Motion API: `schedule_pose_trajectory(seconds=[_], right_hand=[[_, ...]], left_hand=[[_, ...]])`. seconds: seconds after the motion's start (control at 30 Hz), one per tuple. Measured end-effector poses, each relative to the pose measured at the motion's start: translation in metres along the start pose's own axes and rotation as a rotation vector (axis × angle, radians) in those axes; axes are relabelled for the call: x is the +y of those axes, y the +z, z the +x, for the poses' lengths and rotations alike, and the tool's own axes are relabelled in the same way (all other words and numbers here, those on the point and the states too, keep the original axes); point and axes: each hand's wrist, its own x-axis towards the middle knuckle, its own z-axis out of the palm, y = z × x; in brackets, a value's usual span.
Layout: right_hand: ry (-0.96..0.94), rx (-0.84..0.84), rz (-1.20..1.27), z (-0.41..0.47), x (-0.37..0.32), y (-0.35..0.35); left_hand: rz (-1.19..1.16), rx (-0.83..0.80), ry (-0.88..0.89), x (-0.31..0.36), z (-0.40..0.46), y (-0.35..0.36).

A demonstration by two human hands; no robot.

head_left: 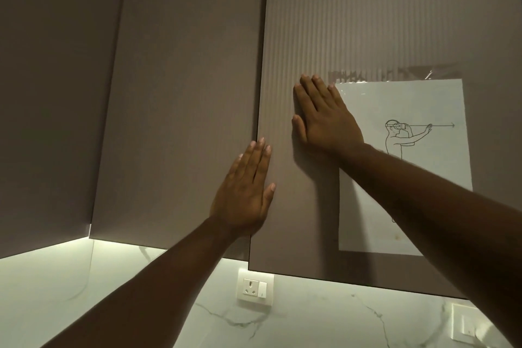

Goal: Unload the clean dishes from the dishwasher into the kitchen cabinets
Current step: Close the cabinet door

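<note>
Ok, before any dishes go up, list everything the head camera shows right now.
Matte taupe cabinet doors: two plain, left and centre, shut.
Ribbed taupe cabinet door: one, right, shut.
White paper sheet with line drawing: one, taped on the ribbed door.
White wall socket with switch: one, below the cabinets.
White plastic wall plate: one, lower right, partly hidden.
White marble backsplash: bottom.
Left hand: flat, fingers straight, across the door seam.
Right hand: flat on the ribbed door.
</note>
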Motion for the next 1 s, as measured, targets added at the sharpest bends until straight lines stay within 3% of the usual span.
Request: schedule_pose_trajectory(seconds=[0.5, 0.73, 1.0], right_hand=[[0.063, 0.162, -0.021, -0.011, -0.013, 0.026], [0.088, 0.174, 0.024, -0.032, -0.05, 0.04], [-0.076, 0.088, 0.043, -0.065, -0.151, 0.074]], left_hand=[[-0.146, 0.047, 0.019, -0.006, 0.003, 0.018], [-0.058, -0.134, 0.122, -0.043, -0.034, 0.008], [0.117, -0.254, -0.021, -0.13, -0.107, -0.014]])
